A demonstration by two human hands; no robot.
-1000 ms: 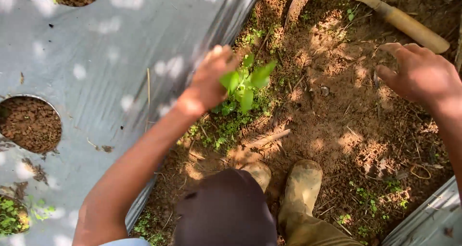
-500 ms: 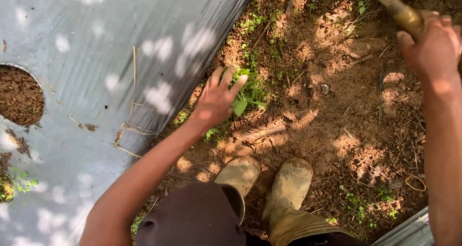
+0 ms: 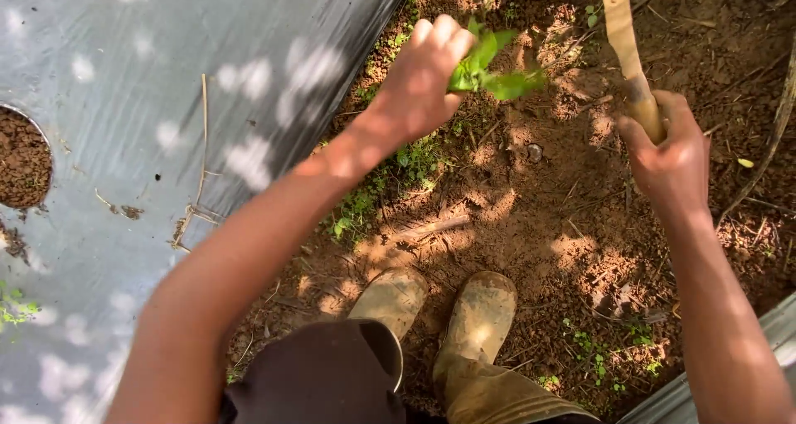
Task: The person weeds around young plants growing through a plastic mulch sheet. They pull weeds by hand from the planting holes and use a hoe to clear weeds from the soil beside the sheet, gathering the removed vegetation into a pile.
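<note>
**Weed lifted, tool gripped**

Since the earlier frame, left hand point(image 3: 419, 84) has risen off the soil with the green weed point(image 3: 489, 67) clenched in closed fingers, held above the dirt path point(image 3: 547, 217). Right hand point(image 3: 667, 155) now wraps its fingers tight around the wooden tool handle point(image 3: 626, 51), upright-tilted. Grey plastic mulch sheet point(image 3: 166, 101) covers the bed at left, sun-dappled, with a soil-filled planting hole point(image 3: 21, 155). Muddy boots point(image 3: 439, 312) stand on reddish-brown earth; small weeds point(image 3: 398, 167) edge the sheet.
</note>
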